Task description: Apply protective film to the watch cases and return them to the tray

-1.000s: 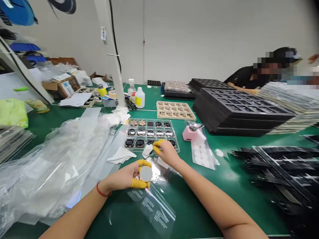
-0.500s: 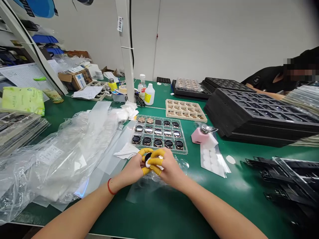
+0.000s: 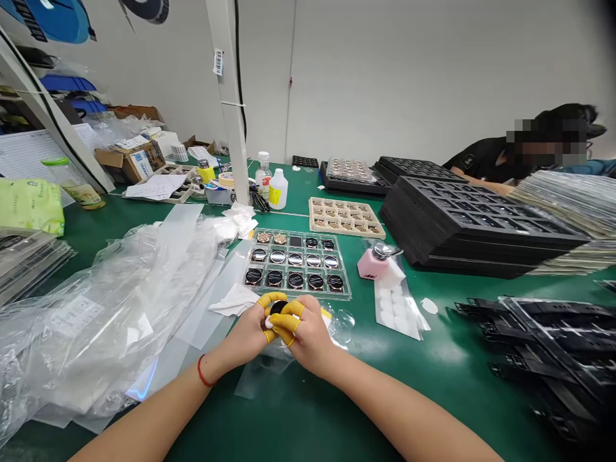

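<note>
Yellow finger covers are on both hands. My left hand (image 3: 250,327) holds a round black watch piece (image 3: 278,308) by its edge. Against that piece, my right hand (image 3: 305,333) pinches a small white pad (image 3: 268,322), mostly hidden by the fingers. Just beyond the hands lies a clear tray (image 3: 342,292) with rows of round watch pieces; one compartment in its back row shows a flat dark square. A crumpled white cloth (image 3: 233,300) sits left of my left hand. Clear plastic film (image 3: 342,324) lies beside and under my right hand.
Plastic bags (image 3: 110,308) cover the left side. A pink pump bottle (image 3: 371,263), white pads (image 3: 397,308) and a beige tray (image 3: 346,232) stand beyond. Right are black trays (image 3: 433,250) and black straps (image 3: 524,346). Another person (image 3: 486,157) sits at the back right.
The view has shifted, so most items appear further left and slightly lower. The right hand's fingers and the pad have moved lower on the watch piece, showing more of its black face.
</note>
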Tool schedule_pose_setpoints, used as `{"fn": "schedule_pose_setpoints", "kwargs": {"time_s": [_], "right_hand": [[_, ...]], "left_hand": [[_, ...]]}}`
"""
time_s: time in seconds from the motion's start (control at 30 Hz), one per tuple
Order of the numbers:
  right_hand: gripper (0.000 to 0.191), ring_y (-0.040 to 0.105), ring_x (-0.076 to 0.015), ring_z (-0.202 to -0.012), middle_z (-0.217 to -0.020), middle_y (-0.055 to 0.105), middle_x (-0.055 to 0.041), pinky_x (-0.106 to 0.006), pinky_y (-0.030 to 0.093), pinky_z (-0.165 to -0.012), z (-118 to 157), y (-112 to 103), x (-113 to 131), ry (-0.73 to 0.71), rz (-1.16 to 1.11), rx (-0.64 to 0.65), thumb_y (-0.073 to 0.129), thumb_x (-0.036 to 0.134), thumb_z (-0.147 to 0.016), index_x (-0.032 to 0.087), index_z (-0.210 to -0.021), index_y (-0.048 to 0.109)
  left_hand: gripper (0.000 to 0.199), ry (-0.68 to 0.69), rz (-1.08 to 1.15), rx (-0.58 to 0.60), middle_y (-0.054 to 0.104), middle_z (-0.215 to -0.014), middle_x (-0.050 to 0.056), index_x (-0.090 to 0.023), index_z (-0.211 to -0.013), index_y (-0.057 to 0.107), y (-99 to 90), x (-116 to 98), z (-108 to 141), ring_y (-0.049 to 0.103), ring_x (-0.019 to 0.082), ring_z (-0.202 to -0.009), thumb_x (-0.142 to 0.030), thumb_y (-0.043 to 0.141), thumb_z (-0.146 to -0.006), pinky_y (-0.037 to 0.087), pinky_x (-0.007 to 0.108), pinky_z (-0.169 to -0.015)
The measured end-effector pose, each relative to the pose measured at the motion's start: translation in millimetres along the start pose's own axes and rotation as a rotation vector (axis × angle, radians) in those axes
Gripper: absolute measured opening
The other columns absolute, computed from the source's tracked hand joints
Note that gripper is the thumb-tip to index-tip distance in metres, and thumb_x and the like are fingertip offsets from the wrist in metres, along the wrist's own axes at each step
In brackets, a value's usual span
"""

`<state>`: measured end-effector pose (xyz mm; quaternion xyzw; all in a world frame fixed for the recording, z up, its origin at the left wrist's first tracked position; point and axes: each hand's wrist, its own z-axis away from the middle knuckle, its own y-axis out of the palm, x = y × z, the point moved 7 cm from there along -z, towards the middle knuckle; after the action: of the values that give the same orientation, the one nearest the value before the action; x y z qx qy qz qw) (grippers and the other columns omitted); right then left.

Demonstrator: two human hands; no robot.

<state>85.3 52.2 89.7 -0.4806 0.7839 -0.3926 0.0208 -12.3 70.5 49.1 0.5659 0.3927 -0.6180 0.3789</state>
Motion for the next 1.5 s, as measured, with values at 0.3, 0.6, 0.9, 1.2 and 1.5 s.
{"fn": "schedule_pose_setpoints", "kwargs": {"time_s": [0.3, 0.6, 0.9, 1.2, 1.5], "right_hand": [[0.009, 0.045, -0.0150, -0.077, -0.075, 0.060, -0.0006, -0.032, 0.032, -0.073, 2.7, 2.5, -10.6, 0.023, 0.074, 0.040, 0.054, 0.025, -0.084, 0.023, -0.084, 0.063], [0.012, 0.045, -0.0154, -0.080, -0.079, 0.061, -0.0010, -0.033, 0.032, -0.075, 0.3, -0.5, -22.0, 0.088, 0.163, 0.002, 0.056, 0.023, -0.082, 0.025, -0.089, 0.065], [0.009, 0.044, -0.0156, -0.077, -0.073, 0.059, -0.0001, -0.033, 0.032, -0.073, 3.7, 10.9, -13.5, 0.045, 0.149, 0.064, 0.056, 0.022, -0.079, 0.025, -0.079, 0.064], [0.008, 0.047, -0.0149, -0.077, -0.073, 0.061, -0.0001, -0.032, 0.032, -0.075, -5.6, -18.6, -46.1, 0.262, 0.105, -0.011, 0.053, 0.022, -0.082, 0.021, -0.079, 0.061], [0.009, 0.046, -0.0155, -0.077, -0.074, 0.060, -0.0005, -0.033, 0.033, -0.076, 6.0, 11.0, -1.8, 0.038, 0.130, 0.096, 0.051, 0.027, -0.084, 0.023, -0.085, 0.059]], "left_hand": [[0.048, -0.044, 0.000, -0.048, 0.062, -0.098, 0.003, -0.021, -0.116, 0.040, -2.3, 14.7, -5.0, 0.061, 0.018, -0.087, -0.023, 0.061, -0.074, 0.050, 0.029, -0.076], [0.051, -0.078, 0.019, -0.064, 0.067, -0.092, 0.004, -0.020, -0.117, 0.041, 1.0, 13.2, -3.9, 0.064, 0.020, -0.084, -0.027, 0.065, -0.072, 0.051, 0.031, -0.075], [0.052, -0.090, -0.051, -0.049, 0.067, -0.098, 0.005, -0.020, -0.116, 0.043, 3.4, 21.9, -5.0, 0.065, 0.020, -0.083, -0.027, 0.067, -0.070, 0.052, 0.029, -0.072], [0.067, -0.190, 0.076, -0.139, 0.069, -0.092, 0.004, -0.021, -0.119, 0.035, -8.6, 17.9, -7.9, 0.068, 0.023, -0.087, -0.039, 0.072, -0.066, 0.052, 0.037, -0.086], [0.058, -0.095, -0.046, -0.086, 0.066, -0.102, 0.007, -0.019, -0.119, 0.039, -7.3, 14.7, -4.3, 0.065, 0.022, -0.089, -0.023, 0.067, -0.068, 0.053, 0.031, -0.075]]}}
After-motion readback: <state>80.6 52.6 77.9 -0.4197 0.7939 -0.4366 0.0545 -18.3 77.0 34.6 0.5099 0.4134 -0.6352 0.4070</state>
